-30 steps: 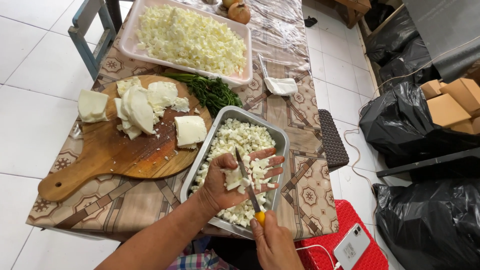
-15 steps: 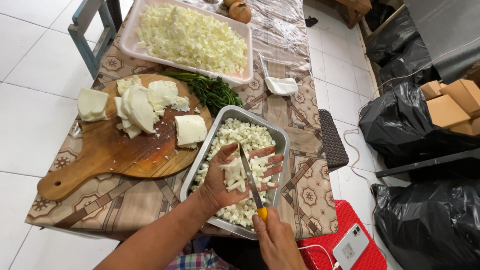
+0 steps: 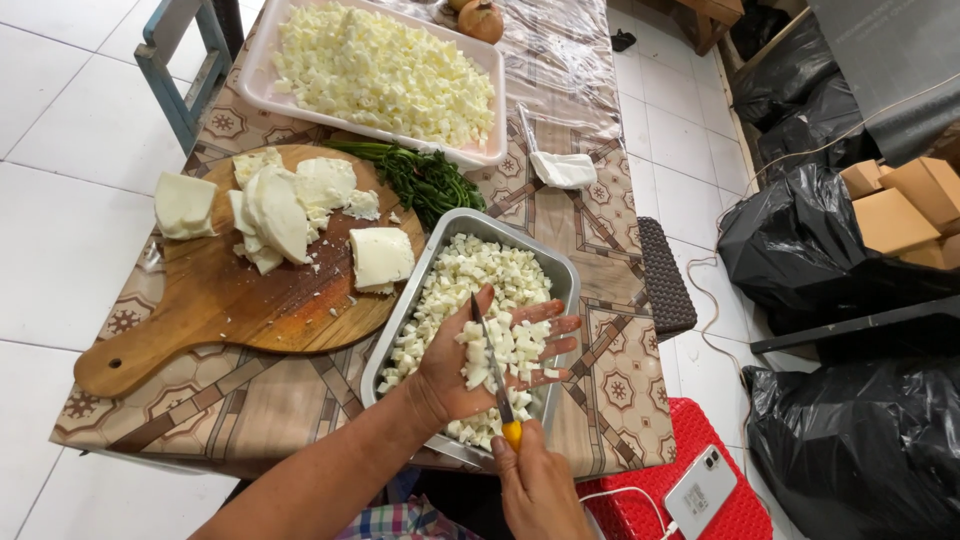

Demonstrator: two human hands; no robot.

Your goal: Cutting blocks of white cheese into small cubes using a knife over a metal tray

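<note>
Left hand [image 3: 470, 365], palm open and flat, cups white cheese cubes [image 3: 505, 350] above the metal tray [image 3: 565, 275] on the table. Right hand [image 3: 535, 485] clasps a yellow-handled knife [image 3: 492, 365] (blade across the palm); a slip could nick the fingers.

The left hand [image 3: 470, 365] lies palm up, fingers spread and flat, forearm reaching in from below; the right hand [image 3: 535, 485] sits close beneath it, fist closed, knuckles up.

Metal tray [image 3: 562, 268]: dull brushed finish. Cutting board [image 3: 240, 300]: grained wood, matt. Tabletop [image 3: 600, 330]: covered in glossy patterned plastic sheet.
</note>
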